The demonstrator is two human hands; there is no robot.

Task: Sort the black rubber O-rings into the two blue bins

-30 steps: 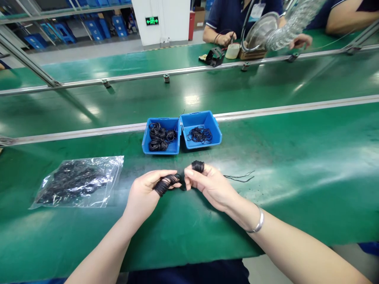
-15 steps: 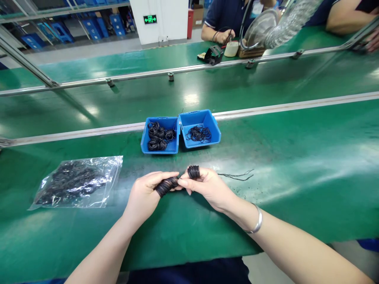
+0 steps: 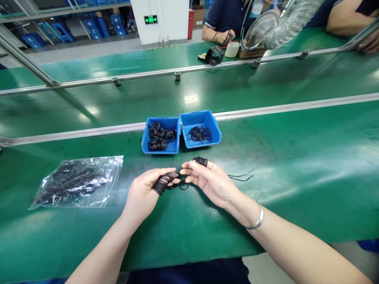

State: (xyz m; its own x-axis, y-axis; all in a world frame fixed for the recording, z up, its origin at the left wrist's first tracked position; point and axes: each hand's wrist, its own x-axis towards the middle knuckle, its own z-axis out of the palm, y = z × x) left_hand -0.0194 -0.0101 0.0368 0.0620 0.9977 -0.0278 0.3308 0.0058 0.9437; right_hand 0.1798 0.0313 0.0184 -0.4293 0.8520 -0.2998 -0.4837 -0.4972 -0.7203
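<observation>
Black rings (image 3: 162,183) are stacked around the fingers of my left hand (image 3: 146,189), and a few loose ones hang at its fingertips. My right hand (image 3: 211,181) carries a smaller stack of black rings (image 3: 200,161) around its index finger; its thumb and other fingers are apart, just right of the left fingertips. Thin black strands (image 3: 241,176) lie on the bench beyond my right hand. Behind the hands, a left blue bin (image 3: 145,146) contains bundled black rings (image 3: 158,136), and a right blue bin (image 3: 214,136) has loose black rings (image 3: 199,134).
A clear plastic bag (image 3: 78,181) of black pieces lies on the left of the green bench (image 3: 166,236). Metal rails (image 3: 201,70) cross the bench. Past them, a person (image 3: 225,23) works near a black holder (image 3: 213,56) and a flexible duct (image 3: 293,25).
My right hand has drawn slightly away to the right and its fingers have spread. Loose rings now show at the left fingertips. Small round parts behind have shifted right.
</observation>
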